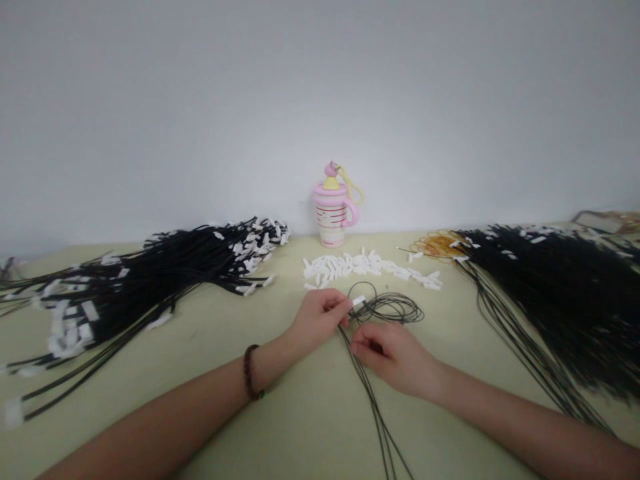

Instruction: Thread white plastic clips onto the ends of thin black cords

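My left hand [320, 319] is closed in a pinch on a small white connector [358, 301] at the end of thin black wires. My right hand [395, 357] is closed around the same black wires [373, 400] just below, near the table's middle. The wires loop in a coil [395, 308] beyond my hands and trail toward the front edge. A dark bead bracelet [250, 373] sits on my left wrist.
A pile of loose white connectors [367, 267] lies behind my hands. A big bundle of black wires with white ends [165, 273] spreads on the left, another black bundle [555, 287] on the right. A pink cup [333, 210] stands by the wall, yellow rubber bands [437, 243] near it.
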A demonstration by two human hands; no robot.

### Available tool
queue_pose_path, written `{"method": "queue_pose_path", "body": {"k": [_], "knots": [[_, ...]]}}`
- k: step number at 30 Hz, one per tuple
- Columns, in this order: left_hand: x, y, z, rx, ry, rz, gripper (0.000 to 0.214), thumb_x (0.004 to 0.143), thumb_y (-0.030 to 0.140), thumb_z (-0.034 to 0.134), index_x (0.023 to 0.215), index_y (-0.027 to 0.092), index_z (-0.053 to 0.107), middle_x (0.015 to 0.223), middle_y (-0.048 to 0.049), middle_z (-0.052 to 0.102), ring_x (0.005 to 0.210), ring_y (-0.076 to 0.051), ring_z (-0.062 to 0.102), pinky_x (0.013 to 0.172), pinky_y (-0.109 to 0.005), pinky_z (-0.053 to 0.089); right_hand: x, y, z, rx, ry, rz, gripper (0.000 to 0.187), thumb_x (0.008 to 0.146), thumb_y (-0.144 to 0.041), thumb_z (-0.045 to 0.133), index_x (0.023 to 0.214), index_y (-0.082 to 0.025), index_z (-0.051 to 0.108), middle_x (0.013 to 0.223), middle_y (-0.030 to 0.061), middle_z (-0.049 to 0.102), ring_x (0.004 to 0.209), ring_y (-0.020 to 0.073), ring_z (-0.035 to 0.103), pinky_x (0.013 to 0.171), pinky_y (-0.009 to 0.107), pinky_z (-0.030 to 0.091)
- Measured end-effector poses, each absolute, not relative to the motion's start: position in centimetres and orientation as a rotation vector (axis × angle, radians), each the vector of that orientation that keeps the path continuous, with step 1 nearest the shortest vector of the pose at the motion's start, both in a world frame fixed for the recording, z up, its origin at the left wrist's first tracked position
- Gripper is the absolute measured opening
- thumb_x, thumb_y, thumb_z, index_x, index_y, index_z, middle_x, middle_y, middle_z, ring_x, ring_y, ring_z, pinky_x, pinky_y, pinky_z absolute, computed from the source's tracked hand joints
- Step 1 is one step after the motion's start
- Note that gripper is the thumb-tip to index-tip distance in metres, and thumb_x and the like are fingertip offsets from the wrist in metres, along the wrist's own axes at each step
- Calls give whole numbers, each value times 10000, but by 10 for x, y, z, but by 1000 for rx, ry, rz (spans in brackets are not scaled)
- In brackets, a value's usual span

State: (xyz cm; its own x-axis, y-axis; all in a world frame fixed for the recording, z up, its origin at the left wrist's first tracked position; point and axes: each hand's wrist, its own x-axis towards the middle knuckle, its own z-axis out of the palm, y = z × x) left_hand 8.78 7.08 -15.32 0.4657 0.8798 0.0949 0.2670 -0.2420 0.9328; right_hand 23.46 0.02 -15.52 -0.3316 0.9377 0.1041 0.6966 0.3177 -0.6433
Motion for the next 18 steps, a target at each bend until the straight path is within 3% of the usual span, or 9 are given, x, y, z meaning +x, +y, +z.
{"method": "queue_pose_path", "body": {"k": [4, 8, 11, 15, 18], "knots": [[88, 73, -152, 1736, 972, 810, 232, 721, 324, 511, 617, 122, 560, 498, 11, 531, 472, -81, 469, 494, -186, 352, 239, 3, -154, -1394, -2067, 909, 187, 768, -217, 414, 649, -132, 530, 568, -15, 507, 499, 30, 392, 471, 135, 263], [88, 74, -150, 1666, 1010, 805, 230, 704, 326, 528, 601, 124, 567, 494, 12, 535, 462, -77, 458, 480, -184, 336, 247, 10, -142, -1339, -1789, 1450, 100, 717, -182, 456, 794, -130, 493, 600, -10, 553, 435, 32, 443, 422, 134, 336], [87, 76, -150, 1606, 1053, 829, 240, 696, 342, 535, 613, 122, 581, 508, 8, 544, 477, -83, 462, 482, -189, 332, 264, 14, -118, -1177, -1507, 1722, 300, 682, -160, 506, 980, -151, 477, 526, -42, 518, 366, 28, 418, 364, 122, 326], [84, 80, -152, 1552, 1063, 835, 278, 697, 386, 528, 634, 122, 589, 528, 6, 553, 485, -84, 448, 467, -189, 309, 301, 17, -83, -859, -1189, 1672, 81, 647, -153, 517, 703, -115, 562, 551, 1, 554, 377, 20, 454, 363, 109, 335], [84, 80, -152, 1530, 1081, 841, 276, 694, 390, 532, 651, 125, 596, 533, 8, 557, 493, -86, 451, 467, -187, 308, 326, 18, -63, -716, -942, 1458, 173, 682, -179, 447, 718, -124, 607, 598, -7, 586, 438, -1, 470, 424, 88, 361]]}}
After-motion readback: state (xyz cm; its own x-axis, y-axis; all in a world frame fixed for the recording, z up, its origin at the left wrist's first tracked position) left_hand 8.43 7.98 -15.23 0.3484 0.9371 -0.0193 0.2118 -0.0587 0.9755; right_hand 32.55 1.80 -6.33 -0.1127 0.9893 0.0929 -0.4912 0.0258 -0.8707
